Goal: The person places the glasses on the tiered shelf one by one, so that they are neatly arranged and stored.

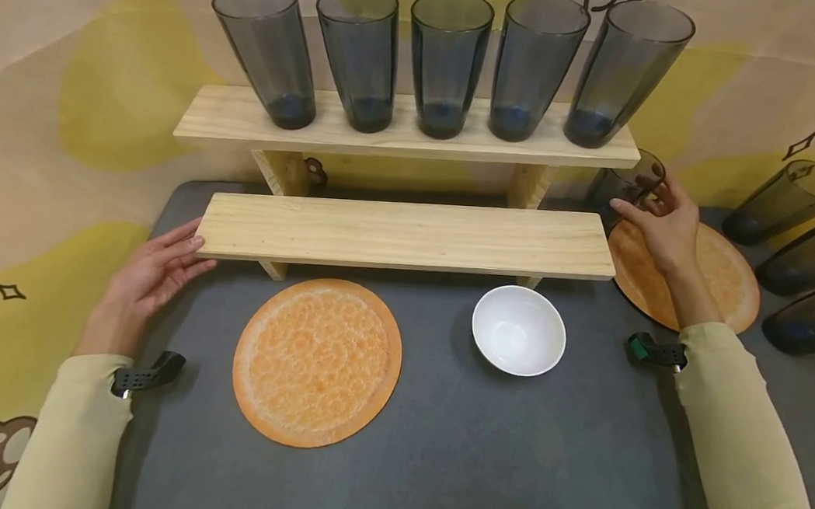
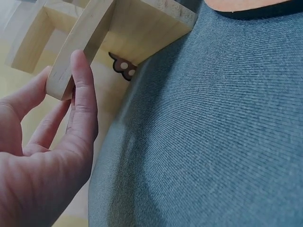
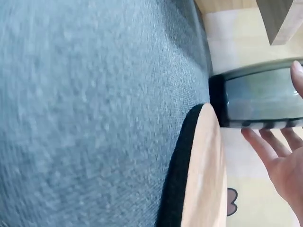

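A two-tier wooden shelf (image 1: 402,235) stands on the grey table. My left hand (image 1: 147,274) grips the left end of its lower board; the left wrist view shows the thumb and fingers on either side of the board end (image 2: 60,80). Behind the board's right end, my right hand (image 1: 672,224) holds a dark tinted drinking glass (image 1: 609,190). That glass (image 3: 262,94) is upright with its base at the table, just past the edge of a round orange-brown placemat (image 1: 724,278). The shelf partly hides the glass in the head view.
Several tinted glasses (image 1: 447,70) line the upper board. Three more glasses (image 1: 809,260) stand at the far right. A second round placemat (image 1: 317,362) and a white bowl (image 1: 518,331) lie before the shelf. A patterned cloth (image 1: 131,74) hangs behind.
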A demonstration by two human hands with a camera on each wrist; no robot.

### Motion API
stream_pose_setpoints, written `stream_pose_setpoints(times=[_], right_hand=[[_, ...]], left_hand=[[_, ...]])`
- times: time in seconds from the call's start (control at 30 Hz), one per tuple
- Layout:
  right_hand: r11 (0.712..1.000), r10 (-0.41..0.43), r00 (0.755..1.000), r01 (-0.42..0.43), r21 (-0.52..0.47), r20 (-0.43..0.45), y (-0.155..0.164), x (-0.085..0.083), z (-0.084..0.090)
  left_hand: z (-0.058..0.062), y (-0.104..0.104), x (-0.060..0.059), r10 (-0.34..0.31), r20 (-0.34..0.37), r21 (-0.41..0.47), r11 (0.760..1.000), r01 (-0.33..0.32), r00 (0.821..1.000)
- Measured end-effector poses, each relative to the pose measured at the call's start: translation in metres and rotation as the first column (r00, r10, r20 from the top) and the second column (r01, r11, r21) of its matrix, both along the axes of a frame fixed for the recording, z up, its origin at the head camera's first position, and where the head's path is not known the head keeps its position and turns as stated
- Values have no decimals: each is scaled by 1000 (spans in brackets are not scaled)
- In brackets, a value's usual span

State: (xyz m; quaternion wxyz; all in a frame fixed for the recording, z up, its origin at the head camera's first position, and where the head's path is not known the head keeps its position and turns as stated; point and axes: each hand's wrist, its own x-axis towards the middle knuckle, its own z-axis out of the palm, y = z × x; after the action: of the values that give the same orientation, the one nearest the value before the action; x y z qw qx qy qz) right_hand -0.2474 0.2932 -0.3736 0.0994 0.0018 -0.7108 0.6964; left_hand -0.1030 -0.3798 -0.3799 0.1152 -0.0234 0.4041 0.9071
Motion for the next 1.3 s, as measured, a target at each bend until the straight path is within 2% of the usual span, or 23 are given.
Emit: stream_pose_setpoints(times=[0.2,0.33,0.43,0.67,0.8,1.1,1.3], right_hand=[[996,-81,997,82,34,-10,-3,3,3],[994,-110,993,109,-28,-42,-3,7,10],[991,-121,991,118,-58,-50,-3,13,18],[990,-135,990,133,-56,-39,-2,33,44],[990,-115,989,107,-88,-88,-1,43,58],[993,-109,965,118,22,-237,-3,59,82],[999,-46,943,38,-31,-330,-13,69,95]], left_hand=[[1,0,0,7,0,-12,1000,-7,1000],[1,-1,0,2,4,3,1000,-2,1000],[0,-2,1,0,0,12,1000,0,1000],[0,-2,0,-10,-5,13,1000,10,1000],[-1,-1,0,-2,5,7,1000,2,1000],[0,-1,-1,6,8,7,1000,-6,1000],[0,-1,0,5,11,17,1000,-5,1000]])
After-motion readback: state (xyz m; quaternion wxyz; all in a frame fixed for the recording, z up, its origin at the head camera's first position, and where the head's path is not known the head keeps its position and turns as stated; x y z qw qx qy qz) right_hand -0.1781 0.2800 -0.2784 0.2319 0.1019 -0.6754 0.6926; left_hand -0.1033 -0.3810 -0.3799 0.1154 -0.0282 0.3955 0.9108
